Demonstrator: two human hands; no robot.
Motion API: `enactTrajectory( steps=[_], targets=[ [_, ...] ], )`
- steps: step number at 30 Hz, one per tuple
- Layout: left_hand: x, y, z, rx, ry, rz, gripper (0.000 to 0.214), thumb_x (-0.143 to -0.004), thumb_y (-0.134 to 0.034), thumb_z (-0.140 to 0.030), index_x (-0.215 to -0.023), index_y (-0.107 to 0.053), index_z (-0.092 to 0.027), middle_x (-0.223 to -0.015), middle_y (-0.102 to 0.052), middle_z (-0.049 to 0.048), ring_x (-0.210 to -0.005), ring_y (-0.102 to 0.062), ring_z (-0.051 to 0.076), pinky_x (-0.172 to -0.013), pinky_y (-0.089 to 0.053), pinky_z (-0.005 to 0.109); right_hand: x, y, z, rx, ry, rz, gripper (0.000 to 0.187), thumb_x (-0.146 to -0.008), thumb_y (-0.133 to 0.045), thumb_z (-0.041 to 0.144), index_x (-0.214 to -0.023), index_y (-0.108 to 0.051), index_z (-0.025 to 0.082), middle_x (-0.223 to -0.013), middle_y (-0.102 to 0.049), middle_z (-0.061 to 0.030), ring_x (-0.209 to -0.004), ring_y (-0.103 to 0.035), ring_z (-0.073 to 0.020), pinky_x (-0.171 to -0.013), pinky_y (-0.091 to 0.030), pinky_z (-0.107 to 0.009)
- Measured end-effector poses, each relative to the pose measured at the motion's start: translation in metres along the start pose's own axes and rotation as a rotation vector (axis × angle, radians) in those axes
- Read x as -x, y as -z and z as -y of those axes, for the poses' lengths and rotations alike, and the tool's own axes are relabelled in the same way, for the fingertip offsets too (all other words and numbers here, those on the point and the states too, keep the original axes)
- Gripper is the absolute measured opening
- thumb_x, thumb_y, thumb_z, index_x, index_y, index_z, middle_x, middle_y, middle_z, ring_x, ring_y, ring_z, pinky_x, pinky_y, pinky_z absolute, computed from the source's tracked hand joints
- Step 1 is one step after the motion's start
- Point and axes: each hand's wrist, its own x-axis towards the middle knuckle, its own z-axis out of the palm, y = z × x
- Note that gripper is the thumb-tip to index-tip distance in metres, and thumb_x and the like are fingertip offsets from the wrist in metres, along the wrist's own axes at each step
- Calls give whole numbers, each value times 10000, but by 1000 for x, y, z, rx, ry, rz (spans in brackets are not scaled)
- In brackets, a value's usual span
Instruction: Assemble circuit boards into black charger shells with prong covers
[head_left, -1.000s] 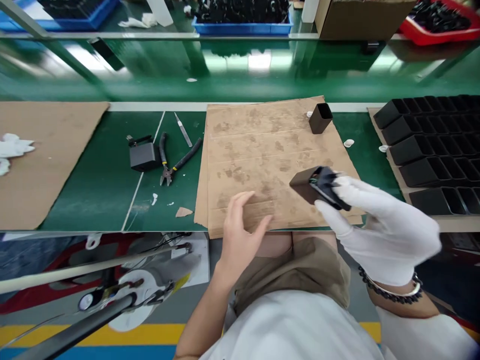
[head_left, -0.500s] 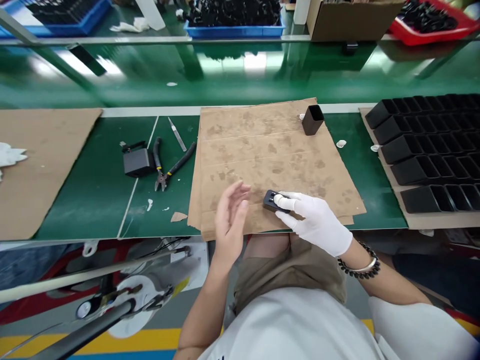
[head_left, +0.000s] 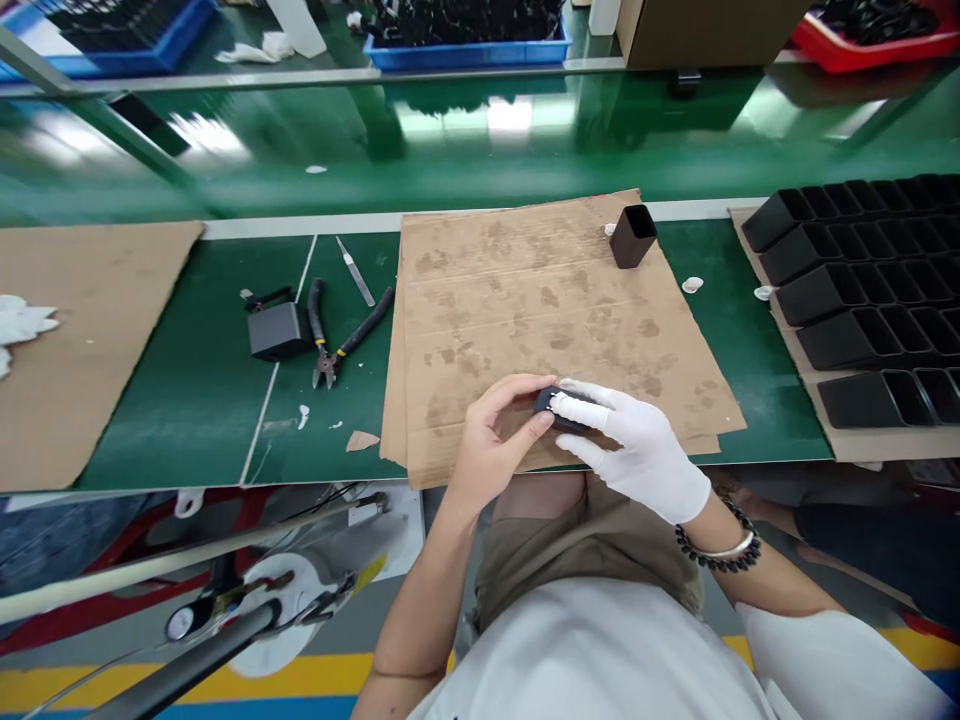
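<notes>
A small black rectangular plastic part [head_left: 545, 400] is held low over the front of the brown cardboard sheet [head_left: 495, 300]. My right hand [head_left: 634, 445], in a white glove, grips it from the right, its fingers covering much of the top. My bare left hand [head_left: 501, 435] has its thumb and fingertips closed on the part's left end. A dark, open-topped square housing [head_left: 633, 238] stands on the cardboard's far right corner.
Left of the cardboard lie cutting pliers [head_left: 328, 365], a black box-shaped device [head_left: 277, 330] and a slim pointed tool [head_left: 355, 271]. Rows of black housings [head_left: 855, 400] stand at right. A blue bin [head_left: 469, 55] of black parts is at the back.
My left hand has moved right and closed on the part's left end; before, it was open and apart from it. My right hand keeps its hold.
</notes>
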Motion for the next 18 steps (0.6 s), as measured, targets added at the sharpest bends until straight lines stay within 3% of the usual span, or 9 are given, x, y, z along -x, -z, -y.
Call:
enactTrajectory(
  steps=[8, 12, 15, 18],
  targets=[
    [-5, 2, 0, 39, 43, 39, 182, -927, -724, -246, -1105, -762, -249, -1181, -735, 32, -1140, -683, 167, -1029, -546, 239, -20, 2, 0, 101, 111, 19, 135, -968, -644, 225, -1068, -734, 211, -1121, -798, -66, -955, -785, -207, -795, -644, -299],
    [-1, 6, 0, 74, 83, 61, 286, -911, -752, -251, -1196, -735, -261, -1228, -728, 38, -1180, -679, 170, -1054, -544, 253, -21, 6, 7, 244, 183, 42, 166, -983, -608, 214, -1066, -752, 205, -1095, -803, -80, -907, -783, -202, -672, -604, -265],
    [0, 10, 2, 206, 80, -53, 333, -874, -796, -292, -1198, -725, -259, -1145, -747, 38, -1120, -705, 173, -1016, -577, 276, -19, 15, 17, 364, 196, 44, 196, -987, -602, 246, -1087, -769, 221, -1108, -800, -90, -861, -783, -218, -606, -574, -273],
    [-2, 12, 5, 318, 49, -198, 247, -869, -790, -354, -1078, -747, -230, -1006, -752, 36, -1009, -723, 172, -976, -602, 311, -13, 17, 21, 414, 101, -25, 199, -966, -649, 283, -1119, -775, 261, -1192, -779, -81, -908, -782, -240, -671, -600, -297]
  ],
)
